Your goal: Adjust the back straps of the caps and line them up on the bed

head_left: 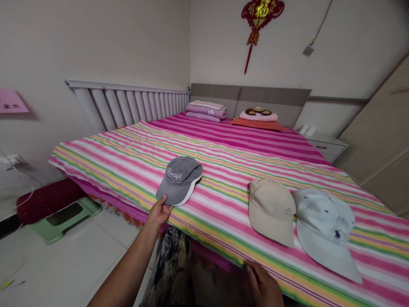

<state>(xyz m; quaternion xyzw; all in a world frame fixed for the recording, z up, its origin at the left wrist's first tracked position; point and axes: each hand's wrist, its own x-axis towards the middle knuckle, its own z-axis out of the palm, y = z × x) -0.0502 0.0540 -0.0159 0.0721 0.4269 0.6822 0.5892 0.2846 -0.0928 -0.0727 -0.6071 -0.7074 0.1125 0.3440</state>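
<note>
A grey baseball cap with white "Always" lettering lies on a striped bedsheet, its brim toward me. My left hand grips the brim's near edge between its fingers and thumb. To the right lie a beige cap and a pale blue-white cap, side by side and touching. My right hand rests at the bed's near edge below the beige cap, holding nothing. Its fingers are partly cut off by the frame's bottom edge.
Folded pink bedding and a pillow lie at the headboard. A white radiator runs along the left wall. A green stool with a red cushion stands on the floor left of the bed.
</note>
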